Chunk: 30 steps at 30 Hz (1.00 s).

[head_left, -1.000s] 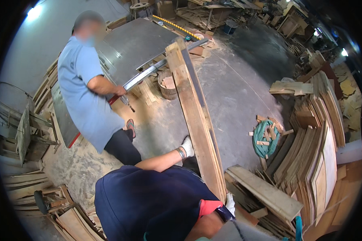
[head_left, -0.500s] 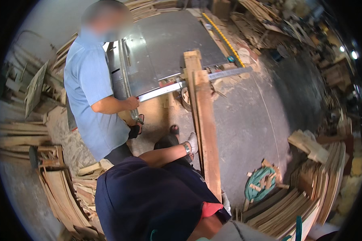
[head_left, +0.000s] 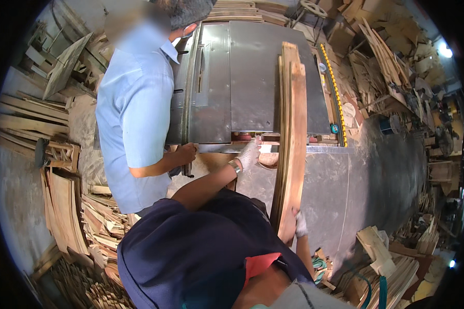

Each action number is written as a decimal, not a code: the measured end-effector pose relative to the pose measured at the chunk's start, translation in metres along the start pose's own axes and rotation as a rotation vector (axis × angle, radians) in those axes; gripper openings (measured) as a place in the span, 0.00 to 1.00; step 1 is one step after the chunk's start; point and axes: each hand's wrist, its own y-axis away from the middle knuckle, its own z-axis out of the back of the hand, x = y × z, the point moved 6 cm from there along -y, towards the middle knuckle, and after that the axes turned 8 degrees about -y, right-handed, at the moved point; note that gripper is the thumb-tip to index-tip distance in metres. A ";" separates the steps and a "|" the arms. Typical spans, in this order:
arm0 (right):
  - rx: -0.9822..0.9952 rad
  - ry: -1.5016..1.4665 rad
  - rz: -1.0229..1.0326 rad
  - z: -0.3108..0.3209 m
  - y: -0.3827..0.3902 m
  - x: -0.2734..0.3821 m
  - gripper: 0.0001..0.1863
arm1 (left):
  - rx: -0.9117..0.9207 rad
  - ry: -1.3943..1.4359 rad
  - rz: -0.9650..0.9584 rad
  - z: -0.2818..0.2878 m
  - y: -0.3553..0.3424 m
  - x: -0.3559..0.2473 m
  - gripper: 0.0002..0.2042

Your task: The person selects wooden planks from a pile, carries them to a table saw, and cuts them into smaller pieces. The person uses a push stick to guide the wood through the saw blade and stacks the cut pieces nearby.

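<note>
A pair or more of long wooden boards (head_left: pixel 294 134) lie together, their far ends over the grey metal saw table (head_left: pixel 252 77) and their near ends close to my body. My right hand (head_left: pixel 301 224), in a whitish glove, grips the right edge of the boards near their near end. To the left of the boards, my gloved left hand (head_left: pixel 249 156) reaches over the metal rail (head_left: pixel 216 148) at the table's front edge. Its fingers look stretched out, though whether they press on the rail is unclear. Both forearms are bare.
A co-worker in a light blue shirt (head_left: pixel 134 103) stands at my left, a hand (head_left: pixel 186 153) by the long metal fence (head_left: pixel 191 82). A yellow toothed strip (head_left: pixel 332 87) runs along the table's right side. Scrap wood (head_left: pixel 105 216) and stacked boards (head_left: pixel 381 273) lie around.
The boards have shifted so that their far ends reach further over the table. My left hand has moved forward to the table's edge. My right hand has come into view on the boards.
</note>
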 end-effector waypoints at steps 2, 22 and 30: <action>0.096 0.159 0.003 -0.055 -0.059 0.051 0.18 | -0.007 -0.054 -0.037 0.041 0.020 -0.012 0.32; -0.165 0.488 0.355 -0.106 -0.181 0.185 0.31 | -0.194 -0.111 -0.240 0.103 0.138 0.100 0.26; -0.341 0.523 -0.121 0.076 -0.124 -0.001 0.24 | -0.276 -0.561 -0.257 0.105 0.193 0.161 0.31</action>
